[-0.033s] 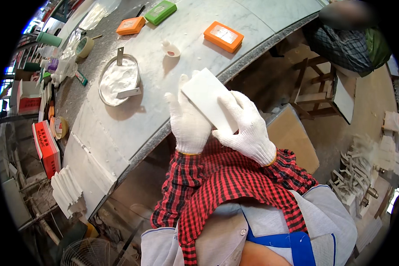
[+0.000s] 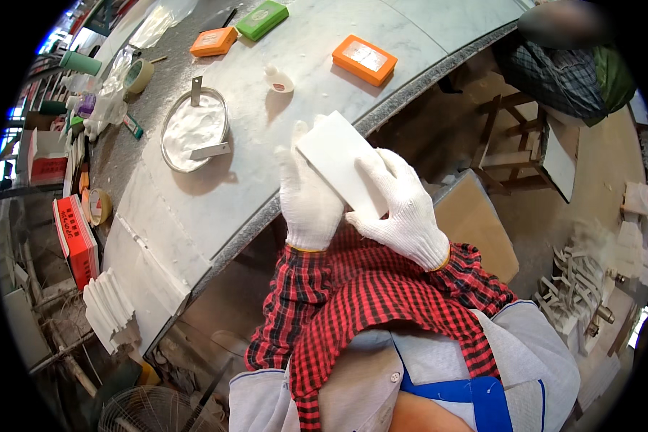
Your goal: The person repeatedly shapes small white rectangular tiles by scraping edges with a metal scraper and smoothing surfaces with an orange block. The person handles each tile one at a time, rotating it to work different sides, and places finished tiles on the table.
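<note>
Both my hands wear white knitted gloves. Between them, just off the table's front edge, is a smooth white rectangular slab (image 2: 342, 158), tilted with its far end to the left. My left hand (image 2: 308, 198) supports it from the left and below, thumb standing away and some fingers hidden under it. My right hand (image 2: 403, 209) grips its right side, fingertips over the top face and thumb at the near end. On the table beyond my left hand stands a metal bowl (image 2: 225, 119) of white powder or paste, with two flat metal strips (image 2: 210, 151) in it.
Along the marble-topped table (image 2: 194, 237) are a small white bottle (image 2: 279, 81), two orange boxes (image 2: 363, 60), a green box (image 2: 263, 20) and tape rolls (image 2: 137, 76). White strips (image 2: 109, 309) lie at its left end. A person sits far right beside a wooden stool (image 2: 515, 147).
My left thumb has shifted slightly inward, toward the slab. The slab and my right hand look nearly unchanged.
</note>
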### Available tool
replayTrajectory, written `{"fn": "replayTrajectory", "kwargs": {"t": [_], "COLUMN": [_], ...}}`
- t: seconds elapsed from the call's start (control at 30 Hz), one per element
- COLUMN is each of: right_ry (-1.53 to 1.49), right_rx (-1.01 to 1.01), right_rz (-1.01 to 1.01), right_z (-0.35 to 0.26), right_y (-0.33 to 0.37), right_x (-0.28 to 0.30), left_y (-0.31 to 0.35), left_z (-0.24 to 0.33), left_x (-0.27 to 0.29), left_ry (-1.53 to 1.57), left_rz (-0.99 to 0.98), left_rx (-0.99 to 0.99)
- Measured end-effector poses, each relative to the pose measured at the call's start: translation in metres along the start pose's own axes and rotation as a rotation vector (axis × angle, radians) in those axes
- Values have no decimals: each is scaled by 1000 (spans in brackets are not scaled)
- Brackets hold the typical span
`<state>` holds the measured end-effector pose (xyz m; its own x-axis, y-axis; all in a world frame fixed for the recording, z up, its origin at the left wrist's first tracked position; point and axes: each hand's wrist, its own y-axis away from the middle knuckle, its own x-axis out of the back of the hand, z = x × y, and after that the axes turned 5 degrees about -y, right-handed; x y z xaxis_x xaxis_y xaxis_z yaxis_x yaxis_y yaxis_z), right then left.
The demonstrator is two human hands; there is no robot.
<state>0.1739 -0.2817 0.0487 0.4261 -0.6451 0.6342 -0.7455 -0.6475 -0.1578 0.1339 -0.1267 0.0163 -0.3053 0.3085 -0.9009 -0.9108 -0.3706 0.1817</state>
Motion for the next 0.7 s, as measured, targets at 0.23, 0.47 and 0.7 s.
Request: {"fn": "replayTrajectory", "kwargs": {"t": [0.23, 0.47, 0.7], "right_ry": [24, 44, -59], "right_rx": [-7, 0, -9], "right_rz": [14, -21, -39], "right_z": [0, -4, -15], "right_y": [3, 3, -9], "right_x": [-2, 0, -1], "left_y": [-4, -7, -3], "left_z": [-2, 4, 28], "left_x": [1, 16, 11], "left_ry": [-532, -803, -268], "left_rz": [234, 356, 375], "left_rx": [-71, -113, 79]}}
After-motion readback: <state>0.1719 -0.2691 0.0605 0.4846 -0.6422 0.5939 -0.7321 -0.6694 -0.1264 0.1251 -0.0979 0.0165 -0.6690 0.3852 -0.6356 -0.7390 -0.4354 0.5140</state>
